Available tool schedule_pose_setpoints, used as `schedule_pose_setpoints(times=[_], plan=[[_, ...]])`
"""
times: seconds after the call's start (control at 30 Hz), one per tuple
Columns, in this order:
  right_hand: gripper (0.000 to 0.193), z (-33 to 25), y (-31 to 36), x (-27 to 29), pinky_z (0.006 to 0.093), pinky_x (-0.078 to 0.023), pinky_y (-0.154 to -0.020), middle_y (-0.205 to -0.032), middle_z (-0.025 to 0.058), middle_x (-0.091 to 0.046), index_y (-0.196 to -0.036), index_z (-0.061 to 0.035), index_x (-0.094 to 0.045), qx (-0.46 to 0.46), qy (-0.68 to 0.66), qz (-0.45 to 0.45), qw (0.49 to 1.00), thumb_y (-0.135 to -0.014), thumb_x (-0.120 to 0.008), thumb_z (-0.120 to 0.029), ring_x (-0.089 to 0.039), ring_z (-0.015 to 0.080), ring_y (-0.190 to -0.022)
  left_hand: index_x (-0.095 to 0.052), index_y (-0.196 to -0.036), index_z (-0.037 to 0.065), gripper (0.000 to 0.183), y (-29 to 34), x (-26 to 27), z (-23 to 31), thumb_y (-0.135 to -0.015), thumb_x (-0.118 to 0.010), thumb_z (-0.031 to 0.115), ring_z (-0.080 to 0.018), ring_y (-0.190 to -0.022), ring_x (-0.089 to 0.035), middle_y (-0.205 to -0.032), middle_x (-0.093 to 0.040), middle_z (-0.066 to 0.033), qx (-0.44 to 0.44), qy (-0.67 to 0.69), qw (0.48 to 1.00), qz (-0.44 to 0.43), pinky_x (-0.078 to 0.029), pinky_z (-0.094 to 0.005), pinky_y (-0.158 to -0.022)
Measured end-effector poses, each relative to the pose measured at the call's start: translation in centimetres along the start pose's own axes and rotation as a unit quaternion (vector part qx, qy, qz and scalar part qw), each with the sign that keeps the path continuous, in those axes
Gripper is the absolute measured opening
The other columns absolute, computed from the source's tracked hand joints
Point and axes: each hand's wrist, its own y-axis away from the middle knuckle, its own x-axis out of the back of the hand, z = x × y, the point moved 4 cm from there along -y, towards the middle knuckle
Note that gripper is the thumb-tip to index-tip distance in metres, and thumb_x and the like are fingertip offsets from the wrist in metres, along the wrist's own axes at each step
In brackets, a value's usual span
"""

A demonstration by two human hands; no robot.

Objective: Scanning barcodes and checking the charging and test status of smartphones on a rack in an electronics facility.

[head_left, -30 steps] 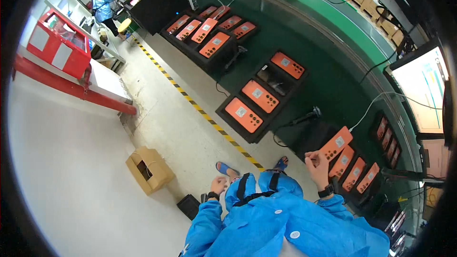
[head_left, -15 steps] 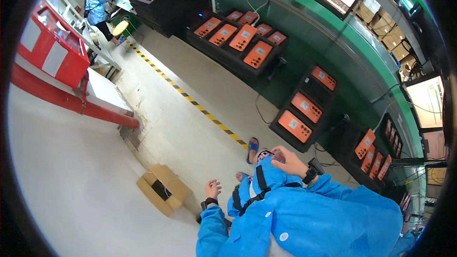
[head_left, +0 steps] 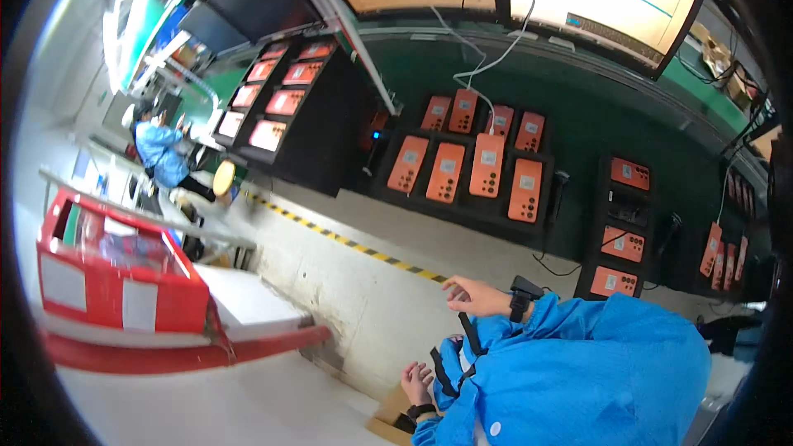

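My right hand (head_left: pixel 477 297) hangs in the air in front of my blue-sleeved body, its fingers loosely bent and apart, with nothing visible in it. Lower and to the left, my left hand (head_left: pixel 418 383) is also raised, fingers half curled and holding nothing I can see. Both wrists wear black bands. Closest to my right hand, across a gap, is a black tray (head_left: pixel 462 203) of orange phones, among them an orange phone (head_left: pixel 525 190) at its near right corner. A white cable runs to another orange phone (head_left: pixel 487 165).
More orange phones lie in a black rack (head_left: pixel 611 205) at right and a stepped black stand (head_left: pixel 310 136) at far left. Monitors (head_left: pixel 603 0) line the bench's back. A red box (head_left: pixel 124 281), red pipe (head_left: pixel 273 345) and cardboard box (head_left: pixel 388 421) are left. Someone in blue (head_left: pixel 161 153) works farther off.
My view has swung left and up toward the bench, so phones and monitors sit differently in it. My right hand has come away from my clothing; both hands are at my front.
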Motion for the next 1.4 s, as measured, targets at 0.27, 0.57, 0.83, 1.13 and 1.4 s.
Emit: schedule_pose_setpoints(times=[0.27, 0.57, 0.83, 1.13, 1.4], plan=[[0.032, -4.6, -10.6, 6.9, 0.0315, -0.051, -0.081, -0.097, 0.0091, -0.065, -0.110, -0.0050, -0.056, 0.038, 0.033, 0.158, 0.986, -0.087, -0.063, -0.026, -0.063, 0.0179, -0.090, -0.054, -0.110, 0.006, 0.024, -13.4, -10.1, 20.0, -0.090, -0.056, 0.019, -0.0177, -0.079, -0.062, -0.099, -0.064, -0.0112, -0.068, -0.079, 0.984, -0.142, -0.050, -0.0272, -0.062], [0.036, -4.4, -16.5, 9.7, 0.0360, -0.051, -0.079, -0.099, 0.0122, -0.063, -0.110, -0.0036, -0.058, -0.075, 0.029, 0.350, 0.933, -0.088, -0.062, -0.032, -0.063, 0.0245, -0.088, -0.055, -0.104, 0.003, 0.019, -28.0, -25.2, 33.9, -0.088, -0.056, 0.011, -0.0164, -0.078, -0.060, -0.092, -0.063, -0.0084, -0.255, -0.186, 0.894, -0.318, -0.049, -0.0281, -0.067], [0.037, -8.6, -18.9, 12.7, 0.0349, -0.050, -0.074, -0.095, 0.0105, -0.062, -0.111, -0.0037, -0.056, -0.046, 0.029, 0.471, 0.880, -0.089, -0.061, -0.032, -0.062, 0.0202, -0.085, -0.050, -0.117, -0.001, 0.046, -30.9, -34.9, 37.8, -0.083, -0.061, 0.028, -0.0360, -0.109, -0.051, -0.113, -0.055, -0.0233, -0.433, -0.405, 0.757, -0.276, -0.041, -0.0428, -0.093], [0.044, -2.7, -15.3, 17.7, 0.0447, -0.042, -0.090, -0.107, 0.0172, -0.055, -0.115, -0.0006, -0.050, -0.081, 0.293, 0.713, 0.631, -0.082, -0.065, -0.025, -0.052, 0.0356, -0.104, -0.041, -0.128, -0.009, 0.070, -31.5, -36.3, 35.6, -0.082, -0.061, 0.040, -0.0434, -0.112, -0.050, -0.123, -0.050, -0.0296, -0.383, -0.454, 0.756, -0.275, -0.039, -0.0468, -0.097], [0.072, 1.0, -15.6, 19.9, 0.0566, -0.021, -0.105, -0.145, 0.0192, -0.029, -0.139, -0.0072, -0.032, -0.236, 0.297, 0.694, 0.611, -0.085, -0.056, -0.048, -0.027, 0.0431, -0.131, -0.040, -0.129, -0.009, 0.073, -30.2, -36.4, 36.5, -0.080, -0.062, 0.041, -0.0429, -0.112, -0.050, -0.123, -0.051, -0.0295, -0.348, -0.512, 0.754, -0.220, -0.041, -0.0451, -0.095]])
